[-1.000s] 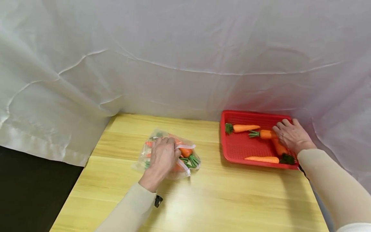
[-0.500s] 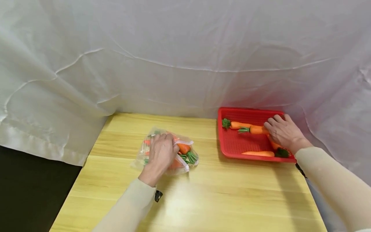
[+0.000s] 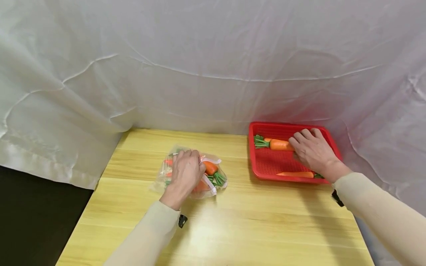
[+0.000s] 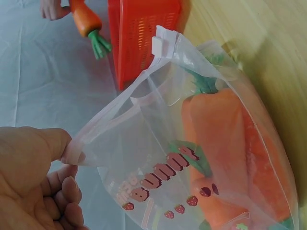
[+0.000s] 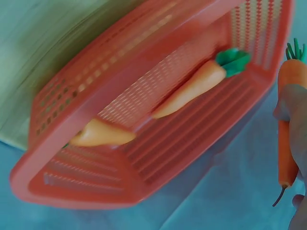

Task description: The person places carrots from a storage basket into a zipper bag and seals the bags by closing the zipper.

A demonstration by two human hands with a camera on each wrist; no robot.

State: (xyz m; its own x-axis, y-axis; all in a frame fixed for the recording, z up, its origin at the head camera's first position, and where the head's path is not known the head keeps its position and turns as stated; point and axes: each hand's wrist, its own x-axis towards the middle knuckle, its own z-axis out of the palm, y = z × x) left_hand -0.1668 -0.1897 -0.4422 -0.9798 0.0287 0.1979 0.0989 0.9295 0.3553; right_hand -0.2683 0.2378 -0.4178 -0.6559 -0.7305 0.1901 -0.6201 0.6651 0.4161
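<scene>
My left hand (image 3: 186, 170) pinches the open edge of a clear zip bag (image 4: 158, 187) between thumb and finger. Inside the bag are several carrots (image 4: 218, 139) with green tops, and "BUNNY" is printed on its front. On the right, my right hand (image 3: 314, 155) grips an orange carrot (image 3: 280, 145), its green top pointing left, above the red basket (image 3: 253, 162). That carrot (image 5: 287, 153) shows its whole length in the right wrist view, thin root at one end. Another carrot (image 5: 192, 91) lies in the basket, and a further carrot (image 5: 103, 134) is partly hidden by the rim.
Bag and basket stand on a wooden table (image 3: 233, 229). A pale cloth (image 3: 199, 99) hangs behind the table and along its sides. A white slider (image 4: 163, 45) sits at one end of the bag's zip. Dark floor (image 3: 40, 210) shows at left.
My right hand has moved left over the basket with the gripped carrot, lifting it from among the others. The left hand stays at the bag. The head view has shifted slightly.
</scene>
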